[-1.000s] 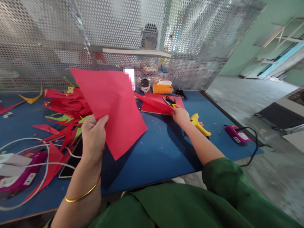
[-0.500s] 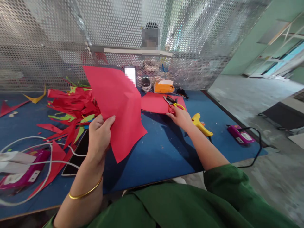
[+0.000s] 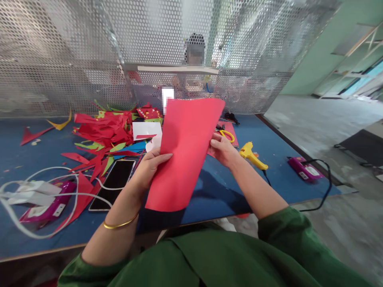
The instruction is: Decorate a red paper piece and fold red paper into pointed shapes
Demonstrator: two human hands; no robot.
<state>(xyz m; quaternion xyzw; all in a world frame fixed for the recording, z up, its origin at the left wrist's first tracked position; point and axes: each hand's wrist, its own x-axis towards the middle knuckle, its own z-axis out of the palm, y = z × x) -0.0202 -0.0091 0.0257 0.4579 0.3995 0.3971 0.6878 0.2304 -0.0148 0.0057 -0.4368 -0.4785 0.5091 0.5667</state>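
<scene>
A large sheet of red paper [image 3: 185,159] is held up in front of me, slightly curved. My left hand [image 3: 151,167] pinches its left edge, thumb on the near face. At the opposite edge, my right hand [image 3: 223,148] has its thumb and fingers closed on the paper. Just behind my right hand, scissors [image 3: 229,136] with a yellow handle loop lie on another red sheet [image 3: 235,128]; the raised paper hides much of both. Right of that hand rests a yellow glue gun [image 3: 253,156] on the blue table [image 3: 221,195].
Red, green and blue paper scraps [image 3: 104,129] are heaped at the left, with white cut pieces [image 3: 146,129] beside them. A phone [image 3: 115,183], white cables [image 3: 74,207] and a purple packet [image 3: 60,203] lie nearer. Another purple packet [image 3: 305,169] is far right. Perforated mesh [image 3: 155,44] stands behind.
My right hand has left the scissors and taken the red sheet's right edge. The sheet has swung rightward and turned to face me. The scissors stay on the lower sheet.
</scene>
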